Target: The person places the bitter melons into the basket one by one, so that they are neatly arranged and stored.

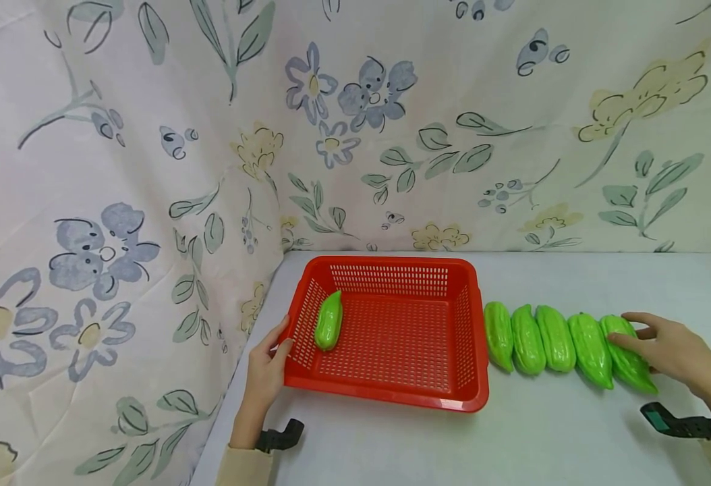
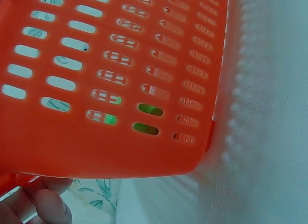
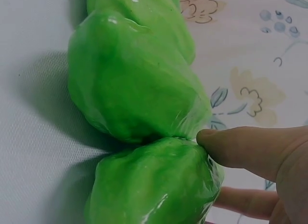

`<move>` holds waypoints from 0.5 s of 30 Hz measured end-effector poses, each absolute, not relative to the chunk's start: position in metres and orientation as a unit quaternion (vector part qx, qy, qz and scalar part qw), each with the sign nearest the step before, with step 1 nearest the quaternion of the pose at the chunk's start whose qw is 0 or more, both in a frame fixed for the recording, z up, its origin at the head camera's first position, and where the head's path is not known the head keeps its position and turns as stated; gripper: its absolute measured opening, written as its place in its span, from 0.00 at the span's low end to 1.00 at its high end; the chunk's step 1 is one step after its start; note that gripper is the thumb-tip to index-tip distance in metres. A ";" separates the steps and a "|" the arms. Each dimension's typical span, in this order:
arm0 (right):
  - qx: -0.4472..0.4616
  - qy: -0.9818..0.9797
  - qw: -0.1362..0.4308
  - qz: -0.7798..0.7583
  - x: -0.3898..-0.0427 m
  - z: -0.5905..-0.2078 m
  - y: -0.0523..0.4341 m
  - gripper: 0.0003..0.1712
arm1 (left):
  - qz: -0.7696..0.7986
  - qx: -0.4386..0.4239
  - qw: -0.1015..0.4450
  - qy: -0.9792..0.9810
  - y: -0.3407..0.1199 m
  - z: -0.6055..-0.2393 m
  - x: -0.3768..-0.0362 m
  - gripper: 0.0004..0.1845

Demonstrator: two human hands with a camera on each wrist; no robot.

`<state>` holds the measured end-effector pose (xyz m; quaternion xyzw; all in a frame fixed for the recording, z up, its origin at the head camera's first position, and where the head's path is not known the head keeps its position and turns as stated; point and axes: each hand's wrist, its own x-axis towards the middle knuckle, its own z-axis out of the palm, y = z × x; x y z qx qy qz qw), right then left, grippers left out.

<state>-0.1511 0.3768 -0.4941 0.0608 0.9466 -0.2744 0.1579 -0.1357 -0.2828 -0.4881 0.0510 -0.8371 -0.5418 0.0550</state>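
Nearest the viewer, at roughly 7 o'clock in the head view, the left hand (image 1: 266,370) is resting against the near-left corner of the red basket (image 1: 392,398). Its thumb is lying on the rim and its fingers are curling under the lip, so it is gripping the basket edge. The left wrist view is showing a fingertip under the slotted red wall (image 2: 120,79), with green visible through two slots.

At 4 o'clock, the right hand (image 1: 671,351) is lying over the far-right gourd (image 1: 630,361). Its fingers are stretched and slightly spread across the top of the gourd, touching it without closing round it. The right wrist view is showing the thumb (image 3: 240,147) pressing at the seam where this gourd (image 3: 154,185) is meeting its neighbour (image 3: 134,79).

That gourd is sitting at the right end of a row of five green gourds (image 1: 550,337) on the white table (image 1: 544,439), each touching the next. The row is running toward 9 o'clock, ending just beside the basket's right wall.

Inside the basket, a sixth gourd (image 1: 328,321) is leaning against the left wall, at about 10 o'clock from the basket's middle.

Farthest off, at 12 o'clock, a floral cloth (image 1: 392,121) is hanging behind the table.
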 end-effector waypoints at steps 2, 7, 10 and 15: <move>0.061 0.946 0.158 -0.275 -0.151 -0.493 0.378 0.50 | -0.540 0.052 0.056 -0.838 -0.283 -0.489 -0.136 0.26; 0.067 0.952 0.132 -0.268 -0.148 -0.485 0.381 0.51 | -0.540 0.044 0.065 -0.838 -0.282 -0.489 -0.136 0.26; 0.083 0.953 0.113 -0.268 -0.146 -0.477 0.383 0.52 | -0.541 0.041 0.067 -0.837 -0.282 -0.490 -0.137 0.26; 0.096 0.949 0.076 -0.290 -0.141 -0.462 0.386 0.51 | -0.542 0.040 0.063 -0.837 -0.283 -0.490 -0.138 0.26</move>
